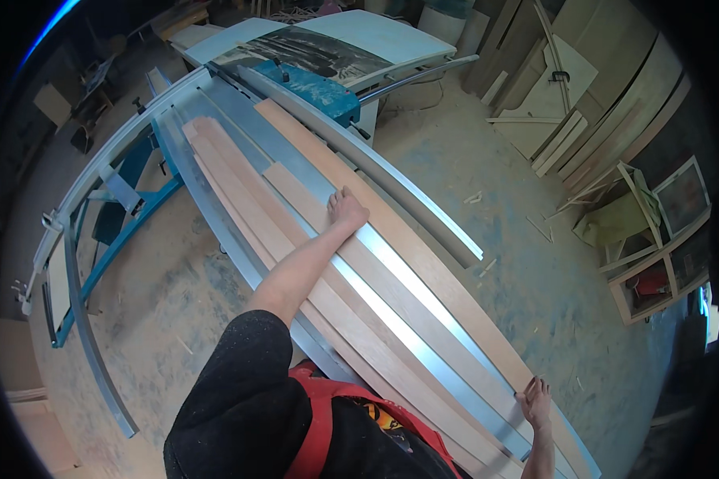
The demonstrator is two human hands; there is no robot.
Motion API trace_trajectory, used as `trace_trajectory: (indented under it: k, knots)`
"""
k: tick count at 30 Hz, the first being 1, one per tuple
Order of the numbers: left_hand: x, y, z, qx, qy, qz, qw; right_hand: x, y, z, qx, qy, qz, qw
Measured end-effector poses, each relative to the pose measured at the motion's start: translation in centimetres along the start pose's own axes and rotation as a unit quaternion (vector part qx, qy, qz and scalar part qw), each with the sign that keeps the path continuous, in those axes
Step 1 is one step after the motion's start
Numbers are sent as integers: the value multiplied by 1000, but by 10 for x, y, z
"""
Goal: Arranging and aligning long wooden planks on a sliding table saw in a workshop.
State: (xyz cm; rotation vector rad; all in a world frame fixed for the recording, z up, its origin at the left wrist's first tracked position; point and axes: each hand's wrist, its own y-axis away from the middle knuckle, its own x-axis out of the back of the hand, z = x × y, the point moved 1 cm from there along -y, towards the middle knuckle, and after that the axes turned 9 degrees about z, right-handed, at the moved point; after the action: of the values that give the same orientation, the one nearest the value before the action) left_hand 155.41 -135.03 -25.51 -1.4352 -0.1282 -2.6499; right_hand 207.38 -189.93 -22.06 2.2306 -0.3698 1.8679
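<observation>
A long reddish wooden plank (411, 239) lies on the metal saw table (379, 259), beside the fence rail (423, 203). My left hand (348, 211) is at this plank's inner edge, its fingers bent and pressed against the wood. Farther down, my right hand (538, 399) grips the same plank close to its near end, with the fingers over the top. A paler plank (391, 279) lies alongside, separated by a strip of bare metal. Under my left forearm, more long boards (240, 191) are stacked at the table's left side.
A teal saw housing (319, 92) stands at the table's far end, before a white-topped surface (375, 36). A curved frame (96, 184) with teal legs extends left. Sheets and boards (615, 104) lean at the right, near a wooden frame (655, 271). Scraps lie on the dusty floor.
</observation>
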Motion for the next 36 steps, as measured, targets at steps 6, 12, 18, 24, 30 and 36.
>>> trace_trajectory:
  k: [6,12,18,24,30,36]
  knots:
    - [-19,-1,13,39,3,-17,999,22,-30,-20,-41,13,1,999]
    - [-18,-28,-31,-13,31,10,999,29,-61,-55,-29,27,-8,999]
    - [-1,-70,-46,-29,29,29,999,10,-80,-88,13,38,33,999]
    - [-1,-88,-58,-39,21,35,998,-3,-99,-97,13,-22,65,998]
    - [18,-124,-75,-45,16,47,998,7,-129,-140,13,-52,51,997]
    - [45,-177,-97,-32,15,41,999,12,-150,-197,1,-31,37,999]
